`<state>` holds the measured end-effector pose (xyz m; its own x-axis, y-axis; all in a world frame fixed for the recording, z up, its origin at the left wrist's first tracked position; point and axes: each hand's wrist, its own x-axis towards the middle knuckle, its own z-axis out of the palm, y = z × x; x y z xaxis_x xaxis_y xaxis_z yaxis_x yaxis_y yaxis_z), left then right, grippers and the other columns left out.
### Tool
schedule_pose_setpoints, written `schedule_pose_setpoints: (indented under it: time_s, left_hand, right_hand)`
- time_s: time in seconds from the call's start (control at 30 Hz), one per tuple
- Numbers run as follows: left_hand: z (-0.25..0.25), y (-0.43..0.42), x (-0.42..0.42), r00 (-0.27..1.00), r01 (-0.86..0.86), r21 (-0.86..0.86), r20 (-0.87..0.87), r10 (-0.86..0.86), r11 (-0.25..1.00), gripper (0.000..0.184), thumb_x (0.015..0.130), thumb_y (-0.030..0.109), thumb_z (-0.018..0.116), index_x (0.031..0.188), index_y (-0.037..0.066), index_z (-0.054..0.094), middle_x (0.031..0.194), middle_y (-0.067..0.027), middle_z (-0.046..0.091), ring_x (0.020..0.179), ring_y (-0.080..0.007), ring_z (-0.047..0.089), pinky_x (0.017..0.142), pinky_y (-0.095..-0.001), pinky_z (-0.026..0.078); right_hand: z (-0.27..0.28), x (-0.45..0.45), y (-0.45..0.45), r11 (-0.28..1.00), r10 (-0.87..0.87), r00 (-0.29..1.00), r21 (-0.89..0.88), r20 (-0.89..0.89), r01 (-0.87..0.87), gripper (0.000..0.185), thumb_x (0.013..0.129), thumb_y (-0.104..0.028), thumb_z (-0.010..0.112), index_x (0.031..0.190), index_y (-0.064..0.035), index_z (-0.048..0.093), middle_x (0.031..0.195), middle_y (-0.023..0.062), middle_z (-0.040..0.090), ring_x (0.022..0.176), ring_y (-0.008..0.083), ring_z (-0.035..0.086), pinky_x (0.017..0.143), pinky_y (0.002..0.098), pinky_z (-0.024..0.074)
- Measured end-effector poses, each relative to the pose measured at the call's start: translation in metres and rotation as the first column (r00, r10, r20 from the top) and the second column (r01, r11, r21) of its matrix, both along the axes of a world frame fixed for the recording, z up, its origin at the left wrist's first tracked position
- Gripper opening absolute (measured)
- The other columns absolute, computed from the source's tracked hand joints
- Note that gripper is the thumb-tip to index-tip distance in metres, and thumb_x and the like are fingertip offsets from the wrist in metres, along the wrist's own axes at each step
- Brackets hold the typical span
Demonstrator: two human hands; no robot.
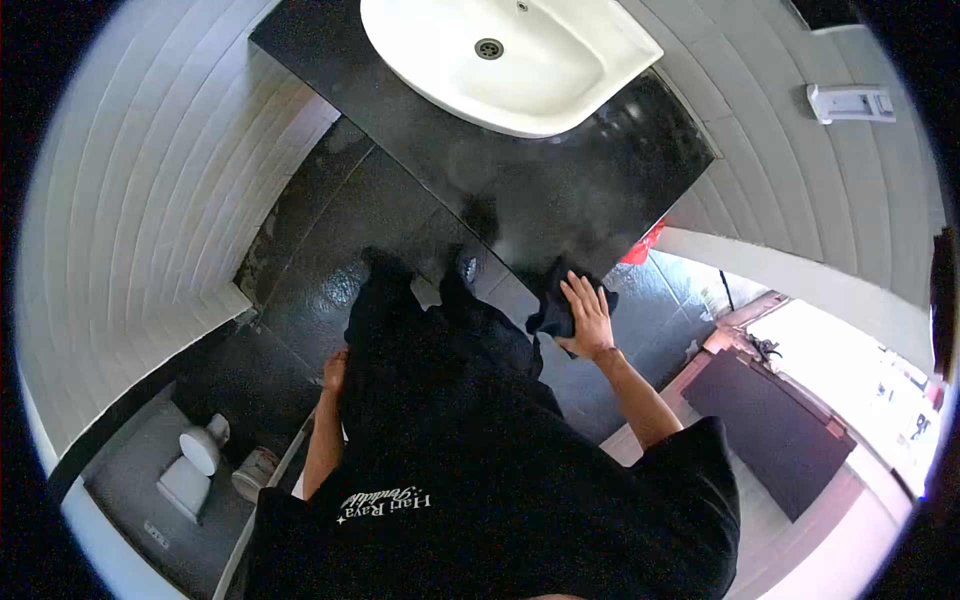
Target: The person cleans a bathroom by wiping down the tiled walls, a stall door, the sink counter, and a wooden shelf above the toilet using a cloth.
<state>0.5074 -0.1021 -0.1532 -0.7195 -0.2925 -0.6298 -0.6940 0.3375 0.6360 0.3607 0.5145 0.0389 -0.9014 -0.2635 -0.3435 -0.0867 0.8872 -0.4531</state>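
My right hand (588, 318) lies palm down on a bunched black cloth (556, 300), its fingers spread over the fabric and the thumb angled left. Cloth and hand are at the front corner of the dark stone counter (430, 130). My left hand (336, 370) hangs beside my left thigh, with its fingers curled in. Whatever it holds, if anything, is hidden. Set into the counter is a white washbasin (580, 90) with a round metal drain. The counter top in front of the basin looks wet.
White tiled walls (150, 180) rise on both sides. At lower left, a toilet (195, 470) and a bucket (255, 472) stand behind a partition. Something red (643, 243) shows under the counter. A dark panel (760, 425) is at right. The grey floor tiles (310, 260) glisten.
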Motion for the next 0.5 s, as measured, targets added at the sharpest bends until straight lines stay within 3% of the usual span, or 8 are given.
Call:
schedule_pose_setpoints:
  time_s: [0.03,0.1,0.17,0.27,0.33,0.43,0.5]
  left_hand:
    - [0.024,0.010,-0.013,0.999,0.031,0.002,0.016,-0.031,1.000,0.032,0.094,0.034,0.056,0.096,0.004,0.067,0.088,-0.0014,0.064,0.076,-0.0141,0.056,0.070,-0.0304,0.045]
    - [0.078,0.029,-0.045,0.993,0.105,0.004,0.048,-0.105,0.994,0.032,0.095,0.034,0.055,0.094,0.004,0.066,0.085,-0.0021,0.064,0.076,-0.0152,0.056,0.069,-0.0312,0.044]
    - [0.074,0.023,-0.057,0.946,0.308,-0.201,-0.041,-0.322,0.930,0.031,0.095,0.033,0.054,0.093,0.005,0.066,0.081,-0.0016,0.062,0.073,-0.0146,0.054,0.066,-0.0314,0.043]
    - [0.066,0.019,-0.054,0.781,0.515,-0.501,-0.062,-0.622,0.696,0.030,0.095,0.032,0.053,0.090,0.005,0.065,0.076,-0.0009,0.058,0.070,-0.0137,0.051,0.062,-0.0316,0.042]
    - [0.070,0.015,-0.047,0.783,0.517,-0.518,-0.037,-0.621,0.682,0.029,0.095,0.031,0.052,0.091,0.005,0.065,0.076,-0.0024,0.059,0.071,-0.0155,0.053,0.062,-0.0324,0.042]
    - [0.106,0.030,-0.051,0.944,0.318,-0.291,0.014,-0.329,0.902,0.030,0.094,0.030,0.051,0.097,0.005,0.067,0.085,-0.0076,0.065,0.078,-0.0218,0.059,0.067,-0.0345,0.045]
    - [0.125,0.036,-0.043,0.989,0.131,-0.136,0.092,-0.119,0.982,0.031,0.094,0.030,0.051,0.101,0.005,0.067,0.090,-0.0110,0.068,0.082,-0.0260,0.064,0.069,-0.0358,0.046]
  right_hand:
    - [-0.003,0.001,0.012,0.998,-0.060,0.998,-0.035,0.015,0.061,0.108,0.059,-0.036,0.083,0.149,-0.0189,0.025,0.157,0.0015,0.019,0.144,0.0246,0.020,0.117,0.0497,0.0110]
    - [0.003,-0.012,0.021,1.000,0.011,0.999,-0.006,0.042,-0.011,0.107,0.061,-0.033,0.081,0.150,-0.0178,0.022,0.158,0.0025,0.017,0.144,0.0255,0.018,0.117,0.0514,0.0097]
    - [0.011,-0.028,0.019,0.998,0.050,0.998,0.041,0.034,-0.052,0.107,0.063,-0.033,0.079,0.150,-0.0167,0.020,0.158,0.0033,0.015,0.145,0.0262,0.016,0.116,0.0531,0.0090]
    - [0.018,-0.075,0.008,0.989,0.065,0.998,0.132,0.005,-0.065,0.106,0.067,-0.037,0.075,0.152,-0.0160,0.016,0.159,0.0033,0.012,0.145,0.0267,0.013,0.115,0.0558,0.0086]
    - [0.007,-0.110,-0.001,0.988,-0.030,0.996,0.147,-0.089,0.043,0.104,0.069,-0.039,0.073,0.152,-0.0154,0.015,0.159,0.0027,0.010,0.145,0.0254,0.014,0.115,0.0559,0.0091]
    - [-0.008,-0.170,-0.005,0.971,-0.104,0.977,0.192,-0.188,0.141,0.102,0.072,-0.043,0.070,0.152,-0.0152,0.013,0.159,0.0020,0.008,0.146,0.0250,0.013,0.115,0.0564,0.0098]
    - [-0.019,-0.208,0.000,0.958,-0.141,0.963,0.215,-0.232,0.192,0.098,0.075,-0.046,0.067,0.152,-0.0150,0.014,0.159,0.0012,0.008,0.146,0.0245,0.012,0.115,0.0554,0.0094]
